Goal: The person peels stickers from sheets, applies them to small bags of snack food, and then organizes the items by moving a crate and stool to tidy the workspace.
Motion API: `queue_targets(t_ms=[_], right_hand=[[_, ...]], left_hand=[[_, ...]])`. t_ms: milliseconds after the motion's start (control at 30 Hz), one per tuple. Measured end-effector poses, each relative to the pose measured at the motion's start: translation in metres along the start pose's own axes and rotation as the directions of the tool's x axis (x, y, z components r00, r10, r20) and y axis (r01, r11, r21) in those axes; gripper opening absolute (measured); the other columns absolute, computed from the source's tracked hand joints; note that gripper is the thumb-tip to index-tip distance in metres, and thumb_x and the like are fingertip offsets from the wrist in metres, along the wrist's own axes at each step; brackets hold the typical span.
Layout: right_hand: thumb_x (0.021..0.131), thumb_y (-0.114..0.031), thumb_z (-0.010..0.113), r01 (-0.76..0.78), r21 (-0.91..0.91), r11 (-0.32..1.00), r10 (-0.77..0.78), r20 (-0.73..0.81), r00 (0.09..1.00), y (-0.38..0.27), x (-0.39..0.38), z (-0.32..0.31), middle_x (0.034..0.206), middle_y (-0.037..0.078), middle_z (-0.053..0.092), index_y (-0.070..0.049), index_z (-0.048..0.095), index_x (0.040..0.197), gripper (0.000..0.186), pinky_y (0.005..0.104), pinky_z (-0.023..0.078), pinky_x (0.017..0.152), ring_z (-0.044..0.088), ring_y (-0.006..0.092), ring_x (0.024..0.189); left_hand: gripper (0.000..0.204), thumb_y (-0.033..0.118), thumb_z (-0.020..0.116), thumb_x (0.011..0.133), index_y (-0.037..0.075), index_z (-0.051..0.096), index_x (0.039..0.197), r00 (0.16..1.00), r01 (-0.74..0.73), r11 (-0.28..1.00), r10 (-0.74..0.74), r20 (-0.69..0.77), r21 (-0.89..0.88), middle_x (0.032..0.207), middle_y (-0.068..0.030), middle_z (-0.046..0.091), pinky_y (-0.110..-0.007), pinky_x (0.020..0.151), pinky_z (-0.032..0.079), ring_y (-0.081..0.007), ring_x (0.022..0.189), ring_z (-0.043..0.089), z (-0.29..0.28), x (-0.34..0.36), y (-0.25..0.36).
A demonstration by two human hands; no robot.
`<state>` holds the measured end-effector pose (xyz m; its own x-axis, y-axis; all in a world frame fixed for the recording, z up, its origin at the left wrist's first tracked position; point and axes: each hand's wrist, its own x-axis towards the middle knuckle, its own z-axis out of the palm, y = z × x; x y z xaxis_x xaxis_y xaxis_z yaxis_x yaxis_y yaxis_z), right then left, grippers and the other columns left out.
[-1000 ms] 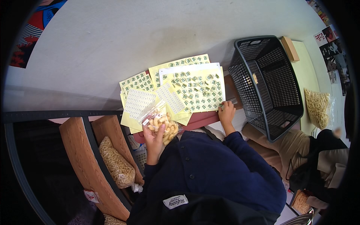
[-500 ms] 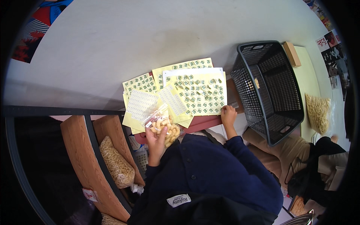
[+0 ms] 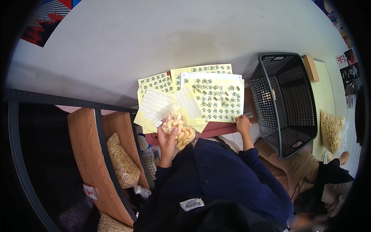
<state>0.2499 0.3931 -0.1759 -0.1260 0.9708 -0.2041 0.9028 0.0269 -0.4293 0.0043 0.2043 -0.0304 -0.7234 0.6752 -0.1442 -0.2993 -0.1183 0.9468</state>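
My left hand (image 3: 167, 144) is closed around a clear plastic bag (image 3: 180, 127) of pale, curved puffed snacks, thumb across its front. The bag tilts over the near edge of several overlapping label sheets. My right hand (image 3: 244, 125) has its fingers pinched at the lower right corner of a pale yellow sticker sheet (image 3: 220, 101) bearing rows of round stickers with green marks. A loose sticker between the fingertips cannot be made out. Sheets of small white labels (image 3: 156, 103) lie left of it, beside another round-sticker sheet (image 3: 155, 82). All rest on a reddish surface (image 3: 218, 130).
Right of the sheets stands a dark grey plastic basket (image 3: 284, 104), tipped toward me. Beyond it are a cardboard box (image 3: 311, 68), a large bag of snacks (image 3: 331, 131) and another person's hand (image 3: 344, 157). A wooden shelf (image 3: 94, 158) with a big snack bag (image 3: 123, 161) is at left.
The view has shifted, so the sheets and basket sit farther right in the picture. My left hand has turned the bag slightly; my right hand stays at the sheet's corner.
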Motion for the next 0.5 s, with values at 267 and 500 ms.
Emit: queue_targets(t_ms=[267,500], right_hand=[[0.076,-0.016,0.06,-0.111,0.847,0.519,-0.134,0.21,0.968,-0.087,0.003,-0.065,0.074,0.004,0.059,-0.001,0.057,0.077,0.015,0.0217,0.04,0.066,0.052,0.0099,0.07],[0.073,-0.002,0.062,0.023,0.978,0.21,-0.34,0.051,0.939,-0.192,-0.043,-0.116,0.07,0.001,0.056,-0.002,0.053,0.087,0.017,0.0196,0.038,0.065,0.051,0.0063,0.07]], left_hand=[[0.032,0.01,0.045,0.086,0.002,0.038,0.116,0.983,0.182,0.881,-0.168,0.071,-0.438,0.112,-0.0073,0.047,-0.028,0.084,0.041,-0.0143,0.102,0.047,0.017,0.035,0.013],[0.026,0.01,0.046,0.085,0.004,0.042,0.11,0.996,0.066,0.913,-0.034,0.087,-0.403,0.106,-0.0059,0.05,-0.023,0.083,0.039,-0.0114,0.097,0.049,0.056,0.05,0.022]])
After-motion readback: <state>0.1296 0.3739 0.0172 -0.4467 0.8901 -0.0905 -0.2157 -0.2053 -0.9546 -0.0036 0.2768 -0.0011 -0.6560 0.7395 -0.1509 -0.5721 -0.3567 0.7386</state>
